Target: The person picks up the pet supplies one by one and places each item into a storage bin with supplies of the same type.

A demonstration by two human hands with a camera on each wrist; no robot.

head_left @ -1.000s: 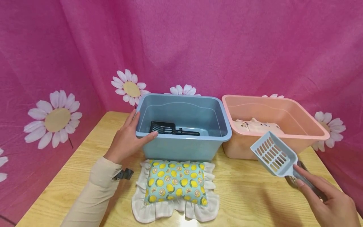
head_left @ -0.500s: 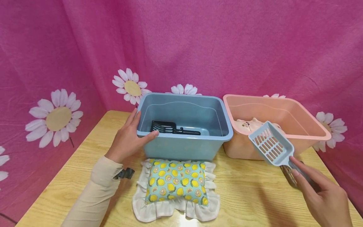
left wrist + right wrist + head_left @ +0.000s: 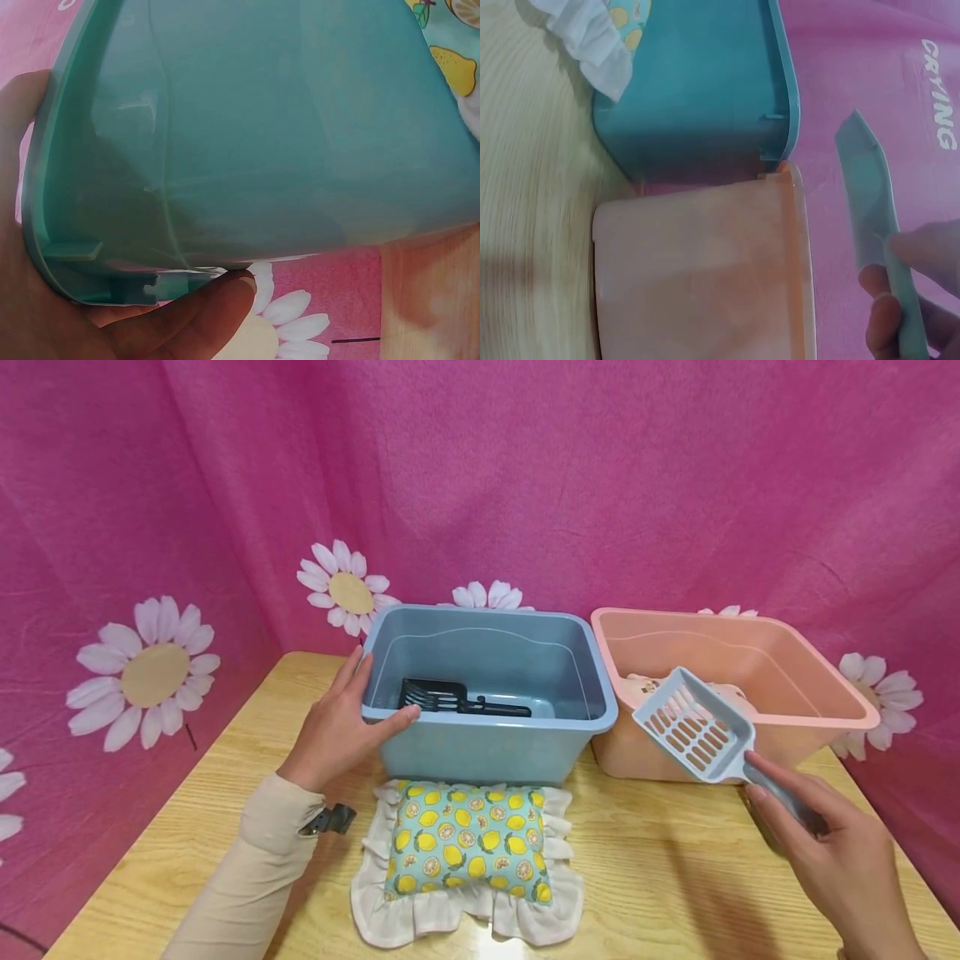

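My left hand (image 3: 337, 727) grips the near left corner of a blue plastic bin (image 3: 480, 752), with the thumb over the front rim. In the left wrist view the fingers (image 3: 217, 315) lie against the bin's side. Inside this bin rests a black slotted scoop (image 3: 495, 710). My right hand (image 3: 840, 852) holds a light blue slotted litter scoop (image 3: 731, 750) by its handle, blade raised in front of a pink bin (image 3: 630, 752). A pale printed soft thing (image 3: 733, 695) lies in the pink bin, partly hidden by the scoop.
A lemon-print cushion (image 3: 465, 843) with white ruffles lies before the blue bin. Under my right hand is a dark object (image 3: 763, 827), mostly hidden. Both bins stand side by side on the wooden table (image 3: 172, 860), with a pink flowered curtain (image 3: 480, 485) behind.
My right hand has carried the litter scoop left and upward, so its blade now overlaps the pink bin's front rim more. The left hand keeps its place on the blue bin.
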